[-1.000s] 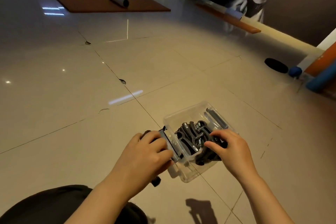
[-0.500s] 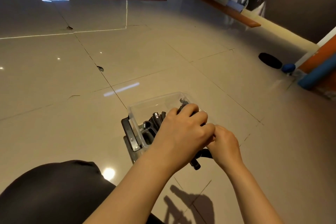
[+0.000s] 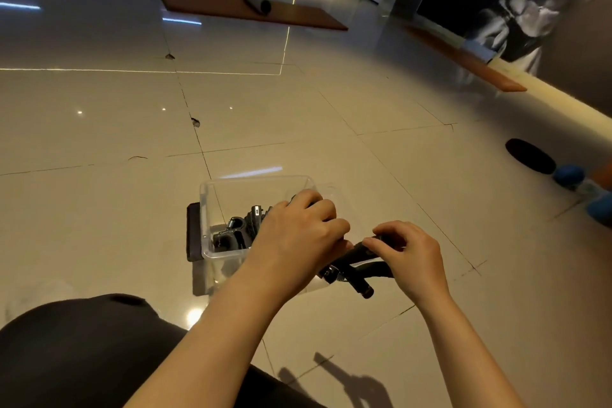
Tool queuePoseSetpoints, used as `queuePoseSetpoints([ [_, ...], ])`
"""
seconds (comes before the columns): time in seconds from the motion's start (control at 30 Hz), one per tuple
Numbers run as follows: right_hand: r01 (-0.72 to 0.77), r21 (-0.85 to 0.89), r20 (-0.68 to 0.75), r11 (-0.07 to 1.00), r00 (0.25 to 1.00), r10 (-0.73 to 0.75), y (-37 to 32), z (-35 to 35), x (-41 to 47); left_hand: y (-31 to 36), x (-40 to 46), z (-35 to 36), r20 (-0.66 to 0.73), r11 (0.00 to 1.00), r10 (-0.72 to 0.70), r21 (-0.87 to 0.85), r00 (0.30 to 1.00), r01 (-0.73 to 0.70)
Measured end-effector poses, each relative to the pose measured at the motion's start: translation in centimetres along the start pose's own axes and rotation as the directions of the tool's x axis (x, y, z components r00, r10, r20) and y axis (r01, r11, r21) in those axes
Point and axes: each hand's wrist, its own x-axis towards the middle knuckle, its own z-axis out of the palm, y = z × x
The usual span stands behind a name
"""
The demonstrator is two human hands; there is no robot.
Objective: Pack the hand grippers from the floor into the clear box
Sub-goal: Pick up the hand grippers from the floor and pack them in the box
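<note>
Floor tiles carry the box (image 3: 212, 209), now nearer. Left hand (image 3: 298, 238) has crossed over it, fingers curled on grippers; right hand (image 3: 410, 255) pinches a gripper (image 3: 351, 265) outside, so packing continues.

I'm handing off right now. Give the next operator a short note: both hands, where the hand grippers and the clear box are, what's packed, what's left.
Left hand: fingers curled, over the near right part of the clear box; what it holds is hidden.
Right hand: pinching a black hand gripper held just outside the box's near right corner.
Box: on the floor in front of the person, with its dark lid lying at its left side.
Done: several packed grippers already lie inside.
Left: get the held gripper into the box. No other loose grippers are visible on the floor.
</note>
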Motion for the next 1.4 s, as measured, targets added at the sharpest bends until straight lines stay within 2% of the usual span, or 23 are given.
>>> queuePoseSetpoints([
  [0.17, 0.097, 0.042, 0.054, 0.994, 0.994, -0.100, 2.2, -2.0, 1.9, 2.0, 0.3, 1.5, 0.031, 0.997, -0.078, 0.026, 0.996, 0.077],
  [0.43, 0.264, 0.065, 0.182, 0.962, 0.945, -0.272, 3.7, -2.7, 6.0, 3.0, -1.9, 1.3, -0.018, 0.951, -0.283, 0.124, 0.959, 0.283],
  [0.5, 0.310, 0.072, 0.228, 0.948, 0.920, -0.318, 3.7, -1.8, 7.3, 2.7, -3.7, 0.9, -0.050, 0.913, -0.391, 0.106, 0.919, 0.394],
  [0.63, 0.326, 0.080, 0.270, 0.942, 0.903, -0.335, 4.1, 1.7, 9.6, 1.2, -7.4, 2.0, -0.100, 0.764, -0.638, 0.037, 0.763, 0.644],
  [0.77, 0.214, 0.068, 0.218, 0.975, 0.950, -0.224, 4.8, 5.4, 11.3, -1.5, -3.7, 4.1, -0.153, 0.726, -0.678, 0.013, 0.719, 0.687],
  [0.9, -0.008, 0.125, 0.251, 0.992, 0.968, -0.024, 5.0, 8.0, 14.0, -4.1, 0.0, 6.0, -0.155, 0.688, -0.726, -0.144, 0.670, 0.712],
  [1.0, -0.150, 0.175, 0.232, 0.973, 0.967, 0.107, 5.8, 9.3, 15.3, -6.1, 1.0, 7.0, -0.109, 0.708, -0.706, -0.151, 0.700, 0.690],
  [1.17, -0.294, 0.263, 0.184, 0.919, 0.950, 0.251, 7.2, 10.7, 15.5, -10.2, -1.6, 7.5, -0.005, 0.707, -0.707, -0.035, 0.707, 0.707],
  [1.4, -0.477, 0.313, 0.282, 0.821, 0.872, 0.400, 6.6, 14.7, 18.6, -16.0, -3.8, 8.3, 0.108, 0.771, -0.637, 0.098, 0.763, 0.630],
])
